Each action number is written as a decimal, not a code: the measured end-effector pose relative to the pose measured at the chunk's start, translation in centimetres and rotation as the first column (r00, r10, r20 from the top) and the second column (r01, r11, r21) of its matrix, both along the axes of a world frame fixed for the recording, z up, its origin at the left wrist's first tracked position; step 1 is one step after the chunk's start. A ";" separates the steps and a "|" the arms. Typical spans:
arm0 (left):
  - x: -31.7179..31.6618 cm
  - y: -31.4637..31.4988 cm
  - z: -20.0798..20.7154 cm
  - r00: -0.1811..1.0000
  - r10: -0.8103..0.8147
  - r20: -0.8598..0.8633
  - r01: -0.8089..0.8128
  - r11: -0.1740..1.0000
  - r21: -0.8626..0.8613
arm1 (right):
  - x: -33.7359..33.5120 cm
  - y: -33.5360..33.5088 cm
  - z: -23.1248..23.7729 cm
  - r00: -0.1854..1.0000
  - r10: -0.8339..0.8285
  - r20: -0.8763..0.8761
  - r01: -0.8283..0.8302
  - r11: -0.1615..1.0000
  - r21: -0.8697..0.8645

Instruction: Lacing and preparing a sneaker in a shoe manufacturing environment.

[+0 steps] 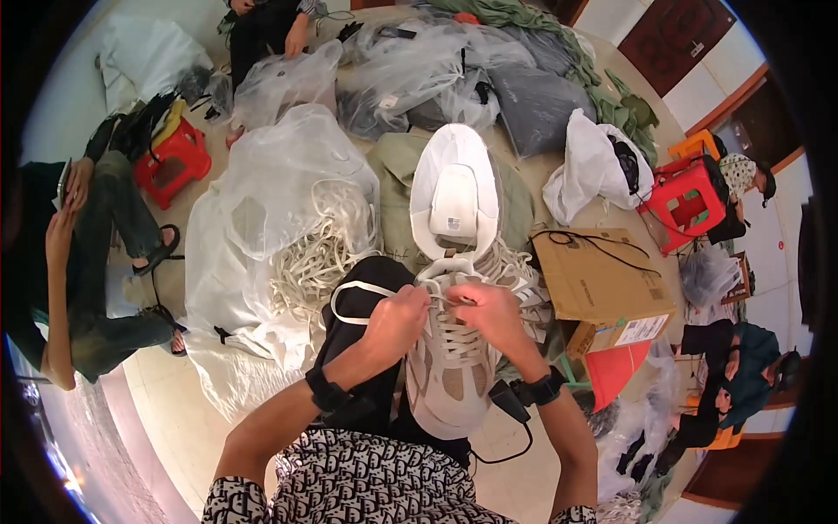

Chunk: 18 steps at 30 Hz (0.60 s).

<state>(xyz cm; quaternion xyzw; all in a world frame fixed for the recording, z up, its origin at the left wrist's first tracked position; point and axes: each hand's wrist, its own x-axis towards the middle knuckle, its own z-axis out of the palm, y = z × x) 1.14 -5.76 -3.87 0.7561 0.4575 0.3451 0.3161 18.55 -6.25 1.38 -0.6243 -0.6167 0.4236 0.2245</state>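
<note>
A beige and white sneaker rests on my lap, its toe toward me and its padded white heel opening facing away. Part of its front is threaded with flat cream lace in crossing rows. My left hand is closed at the left side of the upper eyelets, pinching a shoelace that loops out to the left. On the other side of the tongue, my right hand is bent with its fingertips pressed together at the eyelets. What those fingertips grip is too small to make out.
Left of the shoe, a bundle of loose laces lies on a clear plastic bag. A cardboard box with a black cable stands at right. Red stools, stuffed bags and other people surround the area; one person sits at far left.
</note>
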 end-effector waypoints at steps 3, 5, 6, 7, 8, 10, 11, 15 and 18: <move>0.1 0.2 0.1 0.949 -0.087 -0.303 0.170 0.950 0.261 | 0.2 -0.1 -1.3 0.998 0.052 0.036 -0.055 0.993 0.106; 0.4 0.1 0.6 0.921 -0.074 -0.383 0.231 0.895 0.382 | 0.1 -0.1 -1.5 0.995 0.092 0.022 -0.095 0.977 0.191; 0.3 0.2 0.3 0.919 -0.074 -0.386 0.233 0.894 0.382 | 0.0 -0.1 -1.4 0.996 0.092 0.018 -0.094 0.977 0.193; 0.1 0.3 -0.1 0.937 -0.095 -0.336 0.222 0.904 0.366 | -0.2 -0.1 -1.0 0.997 0.083 -0.003 -0.082 0.986 0.144; 0.0 0.4 0.1 0.952 -0.116 -0.283 0.215 0.913 0.348 | -0.2 -0.1 -0.8 0.997 0.071 -0.022 -0.069 0.993 0.094; -0.3 0.9 0.5 0.983 -0.164 -0.082 0.169 0.984 0.053 | -0.1 -0.2 -1.1 0.997 0.068 -0.041 -0.064 0.994 0.093; -0.3 1.1 0.8 0.982 -0.138 0.127 0.166 0.953 -0.253 | -0.1 -0.2 -1.1 0.996 0.069 -0.057 -0.063 0.994 0.092; 0.0 1.0 0.2 0.985 -0.172 0.024 0.167 0.977 0.134 | -0.2 -0.3 -1.0 0.998 0.052 -0.030 -0.048 0.993 0.107; 0.2 0.4 0.9 0.921 -0.198 -0.335 0.318 0.880 0.354 | -0.4 -0.4 -0.7 0.997 -0.006 -0.072 0.008 1.000 0.027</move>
